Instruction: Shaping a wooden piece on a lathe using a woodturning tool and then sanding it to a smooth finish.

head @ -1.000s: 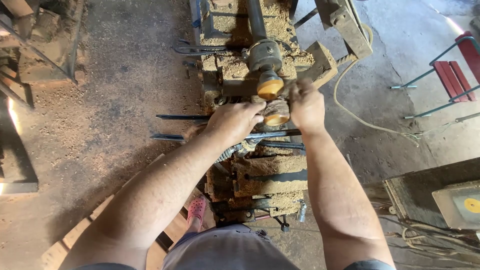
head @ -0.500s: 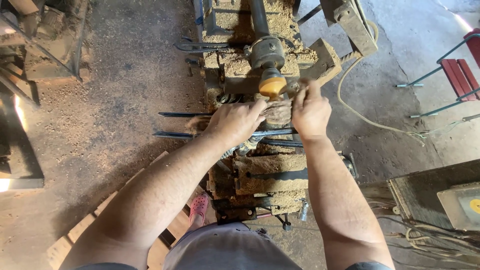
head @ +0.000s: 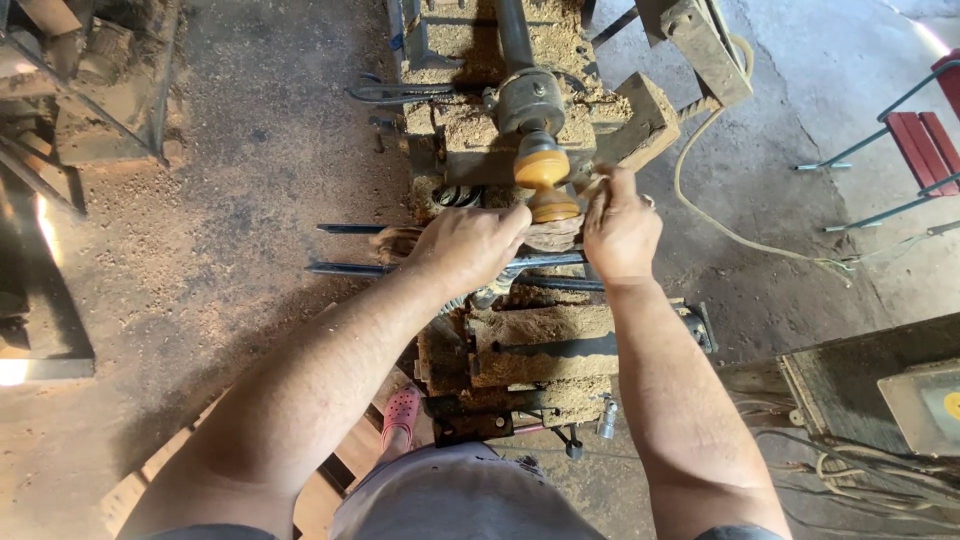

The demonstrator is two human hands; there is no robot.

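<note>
Turned wooden piece (head: 545,183), orange-yellow, bulbous, mounted on the spindle of a wood lathe (head: 530,100) at the head end of the bed. Lathe: sawdust-caked, long, running up the middle of the view. Floor (head: 250,200): strewn with shavings. Red-and-green metal frame (head: 915,140): far right. Pale cable (head: 720,220): looping right of the lathe. Dark steel rods (head: 350,268): lying crosswise beneath the forearms. Left hand (head: 465,245) and right hand (head: 620,230): both closed on a brown strip (head: 555,235) pressed under the piece.
</note>
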